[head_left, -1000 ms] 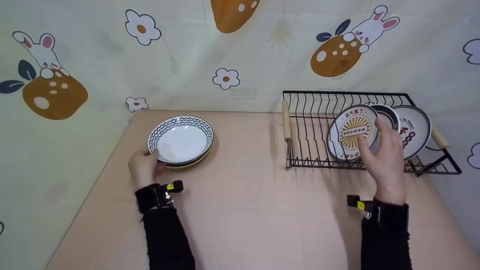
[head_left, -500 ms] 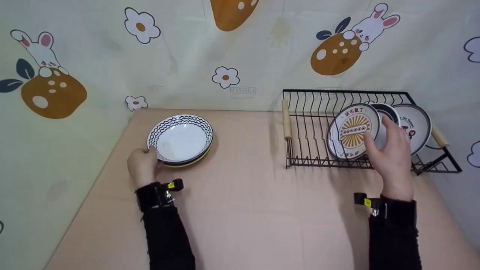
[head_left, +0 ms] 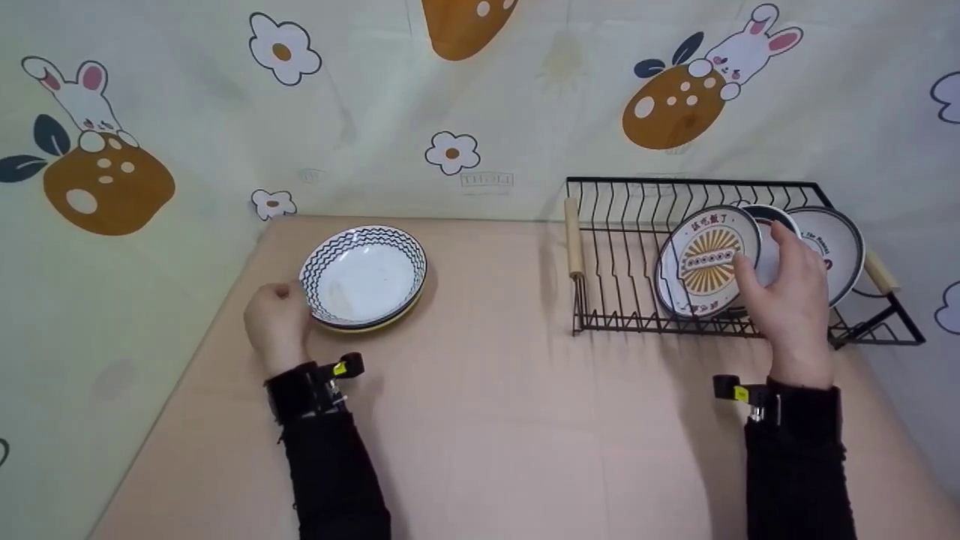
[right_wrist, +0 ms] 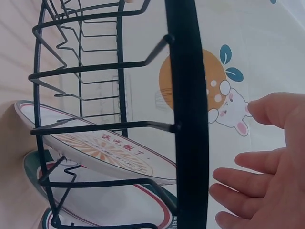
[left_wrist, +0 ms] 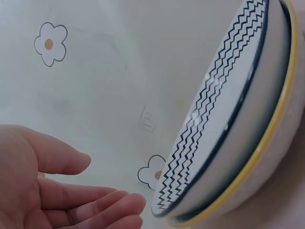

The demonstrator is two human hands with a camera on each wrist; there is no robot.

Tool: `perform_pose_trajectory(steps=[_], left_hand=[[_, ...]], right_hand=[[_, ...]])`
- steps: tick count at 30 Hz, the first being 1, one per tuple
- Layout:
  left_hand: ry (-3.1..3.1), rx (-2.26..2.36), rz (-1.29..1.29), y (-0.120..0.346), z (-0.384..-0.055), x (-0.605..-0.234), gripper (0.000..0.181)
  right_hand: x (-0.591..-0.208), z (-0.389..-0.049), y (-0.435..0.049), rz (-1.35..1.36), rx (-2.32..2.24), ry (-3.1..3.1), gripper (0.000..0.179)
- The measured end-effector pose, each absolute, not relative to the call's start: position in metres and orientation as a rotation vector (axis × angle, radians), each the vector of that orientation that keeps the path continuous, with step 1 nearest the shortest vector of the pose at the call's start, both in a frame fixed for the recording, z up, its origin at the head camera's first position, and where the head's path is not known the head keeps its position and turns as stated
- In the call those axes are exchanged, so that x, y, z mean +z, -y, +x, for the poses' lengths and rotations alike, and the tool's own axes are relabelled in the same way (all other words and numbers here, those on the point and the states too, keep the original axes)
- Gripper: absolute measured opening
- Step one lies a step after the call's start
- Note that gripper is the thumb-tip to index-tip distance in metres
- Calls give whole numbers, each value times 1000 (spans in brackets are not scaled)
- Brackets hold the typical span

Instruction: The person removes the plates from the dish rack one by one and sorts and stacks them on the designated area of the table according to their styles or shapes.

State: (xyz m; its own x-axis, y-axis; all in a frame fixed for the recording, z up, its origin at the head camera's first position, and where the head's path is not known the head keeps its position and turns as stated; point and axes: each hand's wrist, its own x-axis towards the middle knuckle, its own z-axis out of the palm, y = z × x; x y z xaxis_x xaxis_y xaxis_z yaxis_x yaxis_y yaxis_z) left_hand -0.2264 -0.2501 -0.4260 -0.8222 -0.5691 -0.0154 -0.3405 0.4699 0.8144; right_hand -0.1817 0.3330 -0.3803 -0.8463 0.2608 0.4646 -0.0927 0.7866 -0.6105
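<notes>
Hovering just beside the zigzag bowl (head_left: 367, 277), the left hand (head_left: 277, 326) had loosely curved fingers and a small gap between thumb and fingertips, clear of the rim. That bowl sat nested in a yellow-rimmed one (left_wrist: 279, 138) over on the tabletop's (head_left: 525, 420) left side. The right hand (head_left: 799, 307), thumb and fingers spread pretty wide, was up near the black rack (right_wrist: 189, 114), where a sunburst plate (head_left: 705, 259) leaned in the slots, with another plate (head_left: 844, 255) tilted farther right, partly behind the fingers.

Front plate (head_left: 709, 262): 该吃饭了 | rightmost plate (head_left: 846, 251): lettering too small | wall (head_left: 525, 105): boxed letters (head_left: 487, 180) unclear
</notes>
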Motion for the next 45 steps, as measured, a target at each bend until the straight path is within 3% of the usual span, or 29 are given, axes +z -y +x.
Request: perform_pose_trajectory(steps=[16,45], left_hand=[[2443,-1236,646,234,-231,-417,43],[2393,-1416,350,216,-243,-425,76]], right_hand=[[-373,-188,-336,-158,850,2493,65],[-378,-196,-340,-227,868,2571,67]])
